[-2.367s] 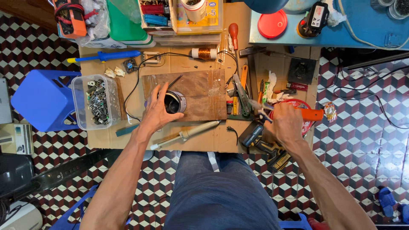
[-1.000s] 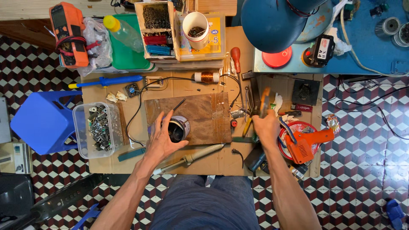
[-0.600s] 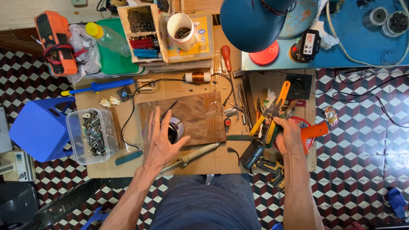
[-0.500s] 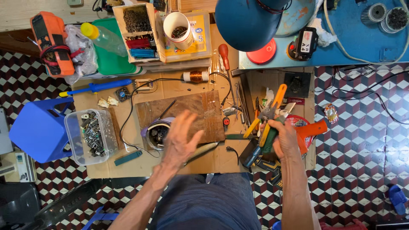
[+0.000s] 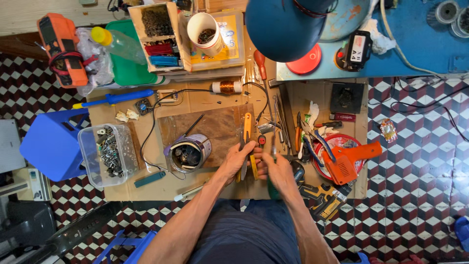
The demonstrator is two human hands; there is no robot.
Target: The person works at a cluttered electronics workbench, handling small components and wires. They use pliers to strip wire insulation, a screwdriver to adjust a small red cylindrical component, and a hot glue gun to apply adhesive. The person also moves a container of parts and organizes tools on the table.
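Yellow-handled pliers (image 5: 247, 142): near centre of the bench (image 5: 205, 183), over the brown mat (image 5: 220, 128), handles toward the person, tip pointing far. Left hand (image 5: 238, 159) wrapped round the handles, fingers curled. Right hand (image 5: 277, 168) just beside it, fingers pressed together near the handle ends; can't tell if it's pinching anything.

Left of the hands: metal can (image 5: 188, 152) of small parts, then a clear plastic box (image 5: 107, 154) of hardware. Right: orange heat gun (image 5: 349, 159) on a red round lid (image 5: 342, 142).

Far side: white cup (image 5: 205, 34) on a yellow flat package (image 5: 229, 49), green tray (image 5: 129, 68), clear bottle with yellow cap (image 5: 115, 43), orange multimeter (image 5: 61, 49) far left, copper wire spool (image 5: 227, 87), red disc (image 5: 305, 62).
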